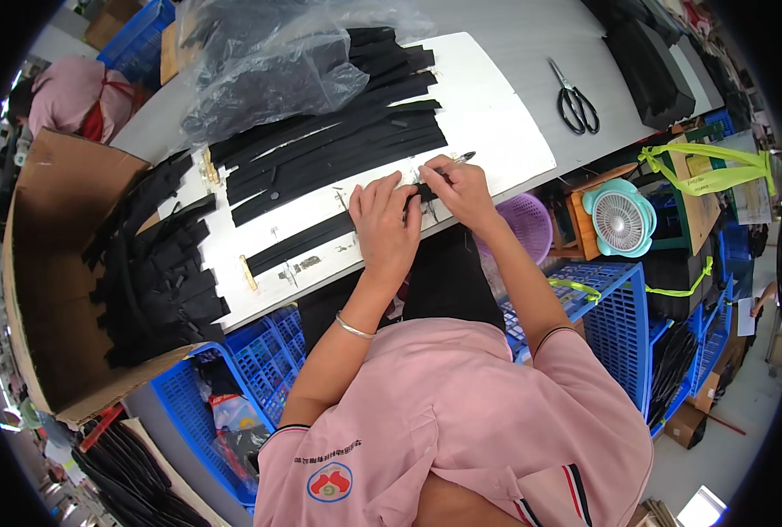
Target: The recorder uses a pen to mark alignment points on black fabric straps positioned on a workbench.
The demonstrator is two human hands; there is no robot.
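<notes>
Near the front edge of a white board [505, 132], a long black fabric strip [307, 242] lies in front of me. My left hand [382, 220] rests over its right part, fingers stretched out and pressing down. Just to the right, my right hand [463, 195] is closed round a dark pen [467, 157], whose upper end sticks out above the fingers. The pen's tip is hidden by the hand. Beyond both hands, several more black strips [347, 149] lie side by side on the board. Pencil-like marks and small pale guides show beside the near strip.
An open cardboard box [44, 290] heaped with cut black strips [167, 299] stands at the left. Clear plastic [268, 70] covers the far strips. Black-handled scissors [575, 107] lie at the right. Blue crates [615, 307], a purple basket [524, 228] and a turquoise fan [619, 218] stand below.
</notes>
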